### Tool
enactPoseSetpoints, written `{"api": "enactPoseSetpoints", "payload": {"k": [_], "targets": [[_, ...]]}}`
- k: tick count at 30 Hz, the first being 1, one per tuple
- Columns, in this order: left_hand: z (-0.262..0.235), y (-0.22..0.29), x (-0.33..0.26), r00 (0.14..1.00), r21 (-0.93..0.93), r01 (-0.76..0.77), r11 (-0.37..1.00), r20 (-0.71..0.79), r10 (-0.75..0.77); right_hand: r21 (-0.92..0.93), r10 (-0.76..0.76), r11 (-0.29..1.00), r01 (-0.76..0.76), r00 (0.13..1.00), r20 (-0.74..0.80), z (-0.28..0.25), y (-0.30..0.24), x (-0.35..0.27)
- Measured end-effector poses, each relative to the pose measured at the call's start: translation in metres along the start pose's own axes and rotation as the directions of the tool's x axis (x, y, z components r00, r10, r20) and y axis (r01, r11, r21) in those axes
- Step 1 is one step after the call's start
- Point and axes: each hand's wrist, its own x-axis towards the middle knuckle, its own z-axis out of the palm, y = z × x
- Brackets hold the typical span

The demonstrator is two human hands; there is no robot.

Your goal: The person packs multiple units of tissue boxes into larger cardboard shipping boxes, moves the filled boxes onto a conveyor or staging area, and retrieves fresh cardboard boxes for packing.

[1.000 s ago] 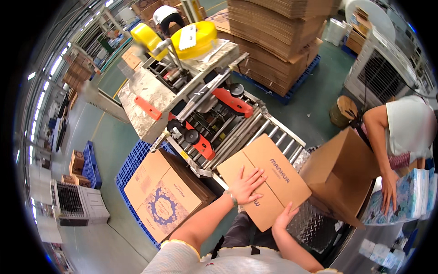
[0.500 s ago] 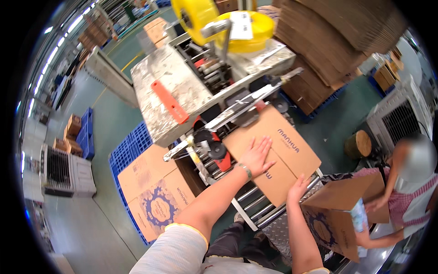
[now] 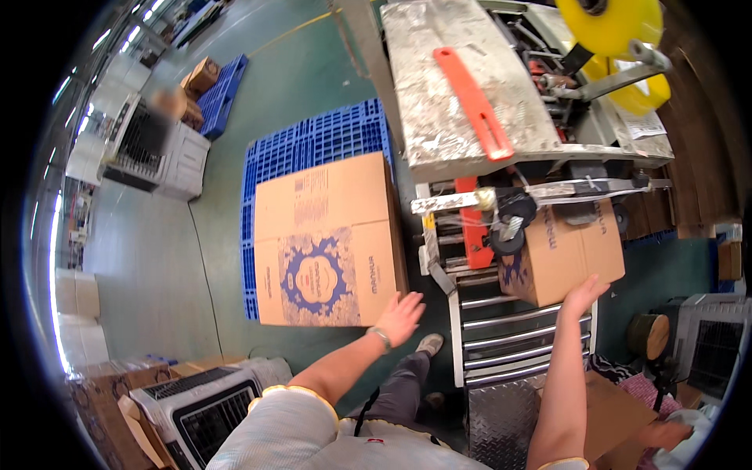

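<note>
A brown cardboard carton (image 3: 580, 258) with dark blue print sits on the rollers, its far part under the bar of a carton-sealing machine (image 3: 470, 86). Against its near edge lies my right hand (image 3: 583, 298), open, fingers stretched along the cardboard. My left hand (image 3: 398, 318), open with fingers spread and a band on the wrist, is at the near right corner of a larger printed carton (image 3: 321, 196); whether it touches that carton I cannot tell. This carton rests on a blue plastic pallet (image 3: 313, 137).
Bare metal rollers (image 3: 509, 345) run between me and the machine. An orange bar-shaped tool (image 3: 474, 102) lies on the machine top, near yellow tape rolls (image 3: 619, 31). A co-worker's arm (image 3: 666, 433) is at lower right beside an open carton (image 3: 615, 415). Air coolers (image 3: 211, 407) stand around.
My view has turned left. The carton on the rollers has gone farther under the machine. My left hand has left its top and come beside the carton on the pallet; my right is at its near edge.
</note>
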Motion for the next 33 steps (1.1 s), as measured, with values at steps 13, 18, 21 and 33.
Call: {"api": "enactPoseSetpoints", "payload": {"k": [13,18,21,33], "targets": [[0.094,-0.067,-0.045,0.977,0.310,-0.159,0.938,0.185,0.104,-0.639,0.620,0.756,0.141,0.158,0.769,-0.281,0.147,-0.289],[0.122,-0.062,-0.058,0.981,0.393,-0.149,0.907,0.172,0.086,-0.552,0.710,0.656,0.515,-0.175,0.682,-0.371,0.134,-0.348],[0.111,-0.062,-0.082,0.976,0.458,-0.206,0.865,0.158,0.149,-0.559,0.634,0.641,0.526,0.047,0.772,-0.393,0.127,-0.331],[-0.169,-0.066,-0.305,0.584,0.017,0.412,0.911,-0.772,-0.250,-0.555,0.344,0.754,0.350,0.509,0.789,-0.469,0.109,-0.289]]}}
